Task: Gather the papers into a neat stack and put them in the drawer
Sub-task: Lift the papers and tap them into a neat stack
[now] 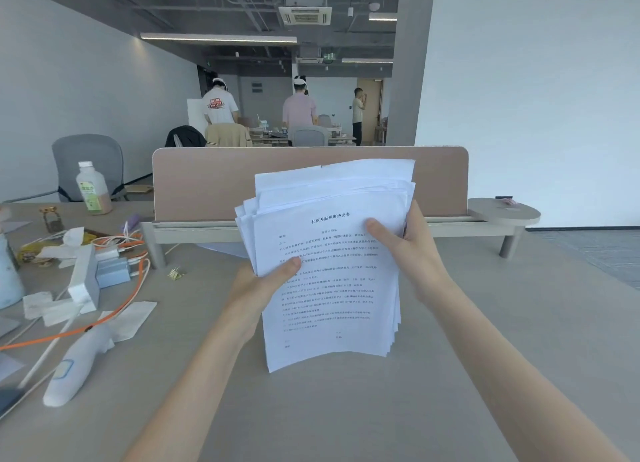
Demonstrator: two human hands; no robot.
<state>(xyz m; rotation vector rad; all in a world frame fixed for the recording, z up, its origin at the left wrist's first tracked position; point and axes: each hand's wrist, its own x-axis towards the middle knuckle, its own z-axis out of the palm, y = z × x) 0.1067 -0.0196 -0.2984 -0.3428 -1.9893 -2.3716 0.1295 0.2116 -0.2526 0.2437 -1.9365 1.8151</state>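
Note:
A stack of white printed papers point(329, 288) stands upright, its lower edge resting on the desk point(485, 323) in front of me. The sheets are uneven, with several edges fanned out at the top and left. My left hand point(263, 281) grips the stack's left edge, thumb on the front page. My right hand point(408, 247) grips the right edge, thumb also on the front. No drawer is in view.
A brown divider panel point(207, 184) on a raised shelf stands behind the papers. At the left lie an orange cable point(104, 326), a white handheld device point(74, 368), metal blocks point(110, 271), a binder clip point(176, 273) and a drink bottle point(92, 188). People stand far behind.

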